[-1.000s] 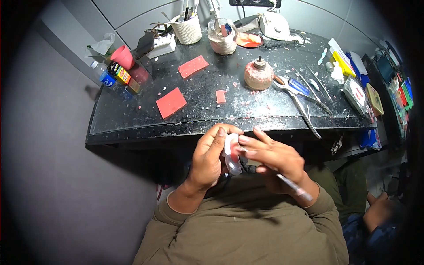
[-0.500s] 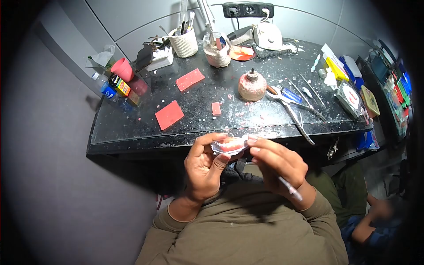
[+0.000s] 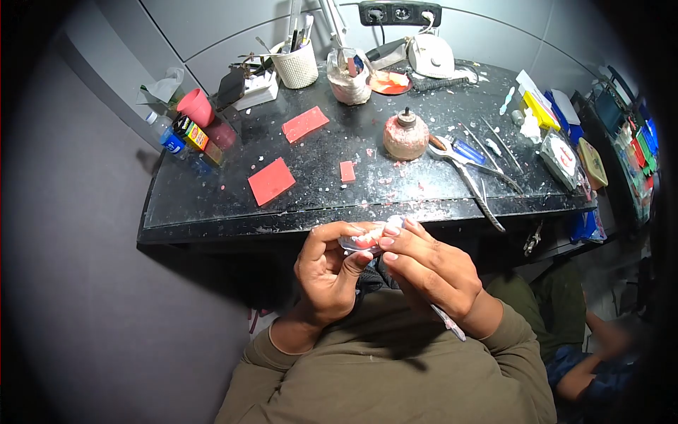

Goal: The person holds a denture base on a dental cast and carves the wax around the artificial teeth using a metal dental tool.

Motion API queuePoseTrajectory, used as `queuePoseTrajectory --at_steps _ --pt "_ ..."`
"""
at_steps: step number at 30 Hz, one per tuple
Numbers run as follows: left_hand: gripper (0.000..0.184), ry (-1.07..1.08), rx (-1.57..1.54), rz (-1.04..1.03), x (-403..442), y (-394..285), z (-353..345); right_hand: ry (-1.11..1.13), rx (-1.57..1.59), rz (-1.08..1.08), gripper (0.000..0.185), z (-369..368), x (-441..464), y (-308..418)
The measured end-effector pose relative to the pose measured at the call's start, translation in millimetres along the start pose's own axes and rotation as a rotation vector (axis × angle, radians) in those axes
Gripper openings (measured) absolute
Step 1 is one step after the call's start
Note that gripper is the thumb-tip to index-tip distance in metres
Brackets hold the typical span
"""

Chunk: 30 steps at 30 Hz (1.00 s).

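Note:
My left hand [image 3: 326,274] is closed around a dental cast [image 3: 364,242], a pale plaster base with pink wax and white teeth on it, held up in front of the bench edge. My right hand [image 3: 441,272] rests its fingertips on the right part of the cast and covers it. A slim metal carving tool [image 3: 450,324] is held in that same hand; its end sticks out below the palm, while its other end is hidden. On the bench beyond lie a small pink wax piece [image 3: 347,172] and a larger pink wax sheet [image 3: 271,181].
A stained spirit lamp [image 3: 406,136] stands mid-bench, beside metal pliers-like tool [image 3: 470,180] and thin instruments. Another wax sheet [image 3: 305,124] lies further back. A bottle [image 3: 167,134] and pink cup [image 3: 195,107] stand left. At lower right, another person's arm [image 3: 590,364] shows.
My right hand has moved left and closer over the cast, its fingers now covering more of it. The tool's exposed end has shifted slightly left and down. My left hand keeps its hold.

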State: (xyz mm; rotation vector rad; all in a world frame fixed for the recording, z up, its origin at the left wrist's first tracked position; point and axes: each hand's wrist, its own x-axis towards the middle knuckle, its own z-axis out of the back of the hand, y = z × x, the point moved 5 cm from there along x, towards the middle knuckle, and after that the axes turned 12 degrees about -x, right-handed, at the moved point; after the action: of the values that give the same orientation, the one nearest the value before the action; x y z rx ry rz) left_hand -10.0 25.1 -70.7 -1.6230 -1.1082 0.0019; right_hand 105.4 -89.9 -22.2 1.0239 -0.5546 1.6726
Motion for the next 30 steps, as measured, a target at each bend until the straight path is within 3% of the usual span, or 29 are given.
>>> queuePoseTrajectory --at_steps 18,22,24,25,26,27,30 --pt "0.026 0.08 0.017 -0.002 -1 4 3 -0.027 -0.013 0.001 0.022 0 -1 -5" --pt "0.025 0.08 0.003 0.0 0 7 2 -0.109 -0.034 -0.104 0.024 9 -6 -11" --pt "0.026 0.075 -0.009 0.006 0 7 2 -0.178 0.1 -0.27 0.015 10 -13 -20" --pt "0.026 0.071 -0.023 0.015 0 7 2 -0.216 0.129 -0.307 0.019 10 -15 -22" --pt "0.026 0.071 -0.022 0.014 0 7 3 -0.182 0.039 -0.382 0.012 17 -28 -23" --pt "0.026 0.068 -0.027 0.022 -1 8 3 -0.204 0.179 -0.365 0.014 14 -28 -23" --pt "0.027 0.075 -0.017 0.027 0 6 0 -0.143 0.084 -0.137 0.026 8 -11 -18"
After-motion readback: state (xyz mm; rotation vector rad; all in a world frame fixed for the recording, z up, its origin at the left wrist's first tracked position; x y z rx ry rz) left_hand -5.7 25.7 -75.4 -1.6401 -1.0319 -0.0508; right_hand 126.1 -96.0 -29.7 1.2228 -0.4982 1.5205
